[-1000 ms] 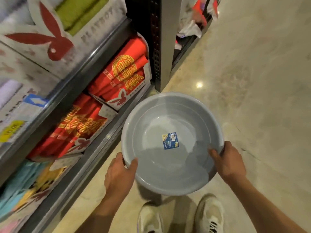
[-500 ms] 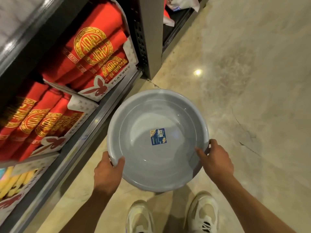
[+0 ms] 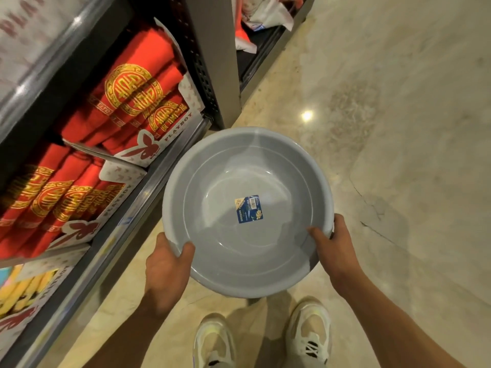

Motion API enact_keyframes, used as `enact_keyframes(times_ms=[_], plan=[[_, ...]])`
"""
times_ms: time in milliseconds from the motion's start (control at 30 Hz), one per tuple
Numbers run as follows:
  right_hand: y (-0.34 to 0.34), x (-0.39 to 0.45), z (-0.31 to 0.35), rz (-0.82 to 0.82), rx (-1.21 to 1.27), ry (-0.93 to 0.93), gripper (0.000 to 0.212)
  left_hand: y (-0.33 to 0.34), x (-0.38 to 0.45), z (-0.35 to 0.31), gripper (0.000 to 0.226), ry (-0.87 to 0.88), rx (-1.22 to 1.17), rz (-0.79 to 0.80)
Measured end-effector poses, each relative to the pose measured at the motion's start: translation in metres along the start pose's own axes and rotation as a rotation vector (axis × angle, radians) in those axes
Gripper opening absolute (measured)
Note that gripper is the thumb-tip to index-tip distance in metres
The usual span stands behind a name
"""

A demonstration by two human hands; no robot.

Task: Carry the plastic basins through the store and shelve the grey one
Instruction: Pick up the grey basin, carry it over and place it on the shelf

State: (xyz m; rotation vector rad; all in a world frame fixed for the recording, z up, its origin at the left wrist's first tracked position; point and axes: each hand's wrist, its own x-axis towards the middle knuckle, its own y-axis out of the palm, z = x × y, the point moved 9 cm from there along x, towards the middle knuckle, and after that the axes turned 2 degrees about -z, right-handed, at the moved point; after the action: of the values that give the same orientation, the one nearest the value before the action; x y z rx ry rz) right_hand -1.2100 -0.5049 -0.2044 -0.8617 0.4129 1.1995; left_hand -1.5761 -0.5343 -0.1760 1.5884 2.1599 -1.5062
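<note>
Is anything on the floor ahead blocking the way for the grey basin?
Nothing visible does. Both the left hand and right hand grip the rim of the grey basin, and the floor ahead looks bare. The shelf of red towels runs close along its left side.

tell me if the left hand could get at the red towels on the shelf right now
Probably not as things stand: the left hand is gripping the rim of the grey basin, as is the right hand. The red towels lie open-fronted to its left, nothing blocking them, so it would have to let go first.
</note>
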Motion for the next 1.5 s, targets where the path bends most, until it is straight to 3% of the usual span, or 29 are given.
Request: enact_keyframes(times_ms=[200,400,567,700,933,1200,1300,1500], plan=[[-0.072,-0.057,0.069,-0.084,0.084,-0.064,0.026,-0.034,-0.045,-0.084,0.017,0.050,-0.069,0.009],[-0.182,-0.160,0.173,-0.175,0.185,-0.089,0.022,-0.114,-0.129,-0.227,0.018,0.228,-0.176,0.097],[-0.286,-0.283,0.290,-0.264,0.272,-0.183,0.031,-0.211,-0.227,-0.385,0.011,0.446,-0.231,0.112],[-0.371,-0.402,0.375,-0.364,0.368,-0.309,0.022,-0.298,-0.324,-0.496,0.026,0.586,-0.303,0.080],[-0.495,-0.597,0.458,-0.538,0.491,-0.498,0.014,-0.409,-0.480,-0.602,0.033,0.749,-0.519,0.169],[-0.575,-0.744,0.440,-0.702,0.559,-0.512,0.023,-0.443,-0.616,-0.656,0.030,0.867,-0.577,0.329],[-0.608,-0.781,0.409,-0.788,0.579,-0.495,0.015,-0.420,-0.671,-0.674,0.047,0.925,-0.532,0.457],[-0.687,-0.837,0.337,-0.997,0.641,-0.445,0.025,-0.344,-0.774,-0.713,0.026,1.034,-0.462,0.663]])
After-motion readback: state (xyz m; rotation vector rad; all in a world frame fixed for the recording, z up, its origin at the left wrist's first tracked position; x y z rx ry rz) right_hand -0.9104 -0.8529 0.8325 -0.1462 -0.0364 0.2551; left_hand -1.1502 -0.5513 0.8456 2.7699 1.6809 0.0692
